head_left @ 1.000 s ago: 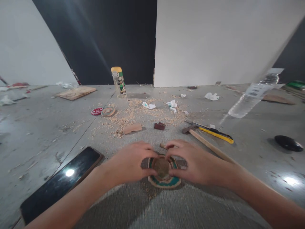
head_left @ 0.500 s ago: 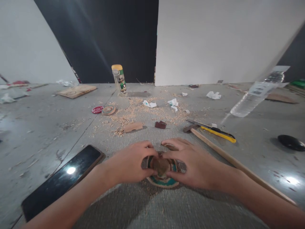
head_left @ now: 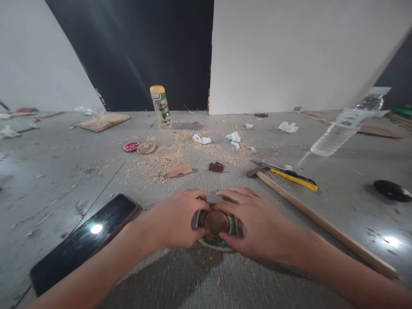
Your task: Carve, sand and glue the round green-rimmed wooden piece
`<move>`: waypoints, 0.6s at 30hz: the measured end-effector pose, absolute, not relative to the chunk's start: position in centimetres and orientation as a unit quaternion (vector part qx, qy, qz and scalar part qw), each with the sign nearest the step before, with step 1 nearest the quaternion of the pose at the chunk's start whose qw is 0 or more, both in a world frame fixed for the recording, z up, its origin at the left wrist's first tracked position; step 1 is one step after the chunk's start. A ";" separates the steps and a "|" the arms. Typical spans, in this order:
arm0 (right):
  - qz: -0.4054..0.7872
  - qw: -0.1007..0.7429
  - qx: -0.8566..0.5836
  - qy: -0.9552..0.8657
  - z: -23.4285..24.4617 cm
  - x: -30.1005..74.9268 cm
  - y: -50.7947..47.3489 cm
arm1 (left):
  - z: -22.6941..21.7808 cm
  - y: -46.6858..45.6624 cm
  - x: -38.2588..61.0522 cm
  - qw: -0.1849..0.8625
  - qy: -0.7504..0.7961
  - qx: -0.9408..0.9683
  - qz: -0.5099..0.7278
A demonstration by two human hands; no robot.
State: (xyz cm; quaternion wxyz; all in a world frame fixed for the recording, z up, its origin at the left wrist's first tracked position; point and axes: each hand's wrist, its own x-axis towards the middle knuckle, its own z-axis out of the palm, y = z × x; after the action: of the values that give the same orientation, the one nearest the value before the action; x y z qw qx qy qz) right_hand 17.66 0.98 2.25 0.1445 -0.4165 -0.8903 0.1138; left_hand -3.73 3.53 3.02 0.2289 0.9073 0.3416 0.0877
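Grasping a brown disc [head_left: 217, 223] by its rim, the left hand [head_left: 180, 219] and right hand [head_left: 257, 219] curl in from opposite sides; how firmly they press cannot be told. The disc lies at the middle of a green-banded ring [head_left: 215, 245] on the grey surface [head_left: 180, 279], between phone [head_left: 82, 244] and hammer [head_left: 315, 215]. Probably light and stiff, it should handle best by its edges.

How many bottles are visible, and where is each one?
2. The yellow-lidded bottle is at the back, left of centre; the clear bottle is at the right. The green object at the right edge is unclear, so uncounted.
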 end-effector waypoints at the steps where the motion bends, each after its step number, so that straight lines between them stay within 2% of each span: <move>1: 0.121 0.146 -0.418 -0.888 2.2 17.7 1.0 | 3.0 3.5 -3.8 0.231 0.347 0.905 0.087; 10: 0.198 0.128 -0.413 -0.880 2.2 19.5 1.9 | 3.1 3.7 -4.1 0.233 0.381 0.891 0.087; 18: 0.177 0.148 -0.403 -0.886 2.2 19.6 2.1 | 3.7 3.6 -4.2 0.250 0.368 0.891 0.085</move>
State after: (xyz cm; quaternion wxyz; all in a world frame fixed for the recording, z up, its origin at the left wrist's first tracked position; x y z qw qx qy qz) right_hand 19.62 2.14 2.18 0.1483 -0.4026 -0.8857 0.1773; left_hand -4.22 3.61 3.71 0.2502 0.8913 0.3684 0.0854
